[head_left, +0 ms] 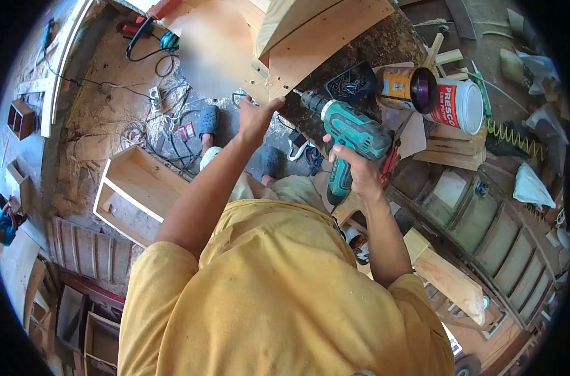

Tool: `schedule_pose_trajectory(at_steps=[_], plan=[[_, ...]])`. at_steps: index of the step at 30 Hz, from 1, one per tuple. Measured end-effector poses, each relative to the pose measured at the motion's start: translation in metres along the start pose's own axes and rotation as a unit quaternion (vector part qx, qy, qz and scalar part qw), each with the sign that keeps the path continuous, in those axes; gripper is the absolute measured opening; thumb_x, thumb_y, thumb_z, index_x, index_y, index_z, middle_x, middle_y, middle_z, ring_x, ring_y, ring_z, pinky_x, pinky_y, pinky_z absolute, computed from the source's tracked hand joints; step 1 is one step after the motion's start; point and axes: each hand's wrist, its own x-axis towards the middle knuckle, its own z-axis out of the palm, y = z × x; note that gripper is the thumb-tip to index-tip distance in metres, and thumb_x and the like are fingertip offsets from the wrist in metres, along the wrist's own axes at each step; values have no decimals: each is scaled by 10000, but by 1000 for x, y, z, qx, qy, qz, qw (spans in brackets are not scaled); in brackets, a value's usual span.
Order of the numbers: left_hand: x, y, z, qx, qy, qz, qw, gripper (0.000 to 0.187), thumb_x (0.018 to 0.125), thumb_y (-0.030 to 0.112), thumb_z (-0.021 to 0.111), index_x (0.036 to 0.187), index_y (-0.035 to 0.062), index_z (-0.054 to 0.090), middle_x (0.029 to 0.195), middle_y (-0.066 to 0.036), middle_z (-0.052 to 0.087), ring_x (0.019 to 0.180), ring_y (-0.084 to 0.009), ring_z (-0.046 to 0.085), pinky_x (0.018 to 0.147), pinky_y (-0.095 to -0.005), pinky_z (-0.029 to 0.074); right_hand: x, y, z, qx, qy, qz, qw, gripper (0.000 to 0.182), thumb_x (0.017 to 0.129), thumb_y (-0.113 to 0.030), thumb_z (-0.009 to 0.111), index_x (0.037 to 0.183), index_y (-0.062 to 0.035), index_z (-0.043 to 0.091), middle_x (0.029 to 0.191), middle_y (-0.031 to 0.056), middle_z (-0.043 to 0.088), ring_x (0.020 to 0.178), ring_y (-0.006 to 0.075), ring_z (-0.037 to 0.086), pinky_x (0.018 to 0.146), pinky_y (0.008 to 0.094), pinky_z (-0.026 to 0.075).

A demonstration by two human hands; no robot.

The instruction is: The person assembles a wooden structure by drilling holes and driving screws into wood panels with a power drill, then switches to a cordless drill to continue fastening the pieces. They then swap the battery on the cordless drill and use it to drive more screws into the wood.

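Note:
My right hand (354,164) is wrapped round the grip of a teal cordless drill (354,128). The drill's bit points up and left, its tip right at the edge of a pale wooden board (326,47). That board is part of a wooden piece at the top of the view, with small dark holes along it. At its lower corner, my left hand (258,119) grips the wood, thumb close to the drill tip and the other fingers partly hidden. A blurred patch covers the area just left of this corner.
Right of the drill, a black tray (351,81) of screws, an orange can (395,88) and a white-and-red tub (457,105) stand on the bench. Red-handled pliers (391,161) lie nearby. Left below are an open wooden box (141,182), cables and sawdust.

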Motion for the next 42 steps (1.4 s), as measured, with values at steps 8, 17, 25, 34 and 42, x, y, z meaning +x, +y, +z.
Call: schedule_pose_trajectory(at_steps=[8, 17, 25, 34, 42], plan=[[9, 15, -3, 15, -79, -16, 997, 439, 772, 45, 733, 1168, -45, 567, 1098, -127, 663, 1002, -212, 618, 899, -325, 461, 15, -1, 8, -9, -16, -4, 1000, 355, 811, -16, 606, 1166, -8, 595, 965, 76, 668, 707, 134, 587, 654, 279, 489], [10, 19, -5, 10, -79, -41, 996, 489, 751, 63, 757, 1184, -43, 553, 1108, -135, 660, 1007, -228, 625, 907, -322, 466, 21, -6, 9, -74, 2, 17, 997, 322, 811, -16, 623, 1134, -21, 622, 961, 54, 673, 711, 117, 590, 647, 267, 490], [17, 11, -7, 31, -83, -23, 996, 493, 720, 82, 765, 1156, -45, 572, 1094, -153, 669, 998, -229, 637, 903, -313, 472, 30, -31, 13, -234, -41, 2, 971, 310, 810, -27, 622, 1119, -37, 631, 959, 45, 669, 752, 114, 595, 681, 274, 490], [13, 12, -7, 57, -42, 7, 997, 504, 700, 111, 762, 1144, -46, 583, 1065, -184, 680, 978, -275, 660, 883, -339, 488, 48, -47, 11, -383, -115, -25, 916, 228, 799, -11, 634, 1025, -34, 629, 875, 12, 637, 781, 100, 597, 698, 268, 489], [20, 1, -7, 22, -85, 11, 996, 525, 750, 69, 728, 1211, -49, 505, 1118, -154, 650, 1036, -231, 615, 922, -327, 460, 52, -47, 11, -435, -119, -30, 892, 186, 801, -24, 645, 987, -34, 647, 885, 18, 656, 805, 108, 612, 725, 281, 496]])
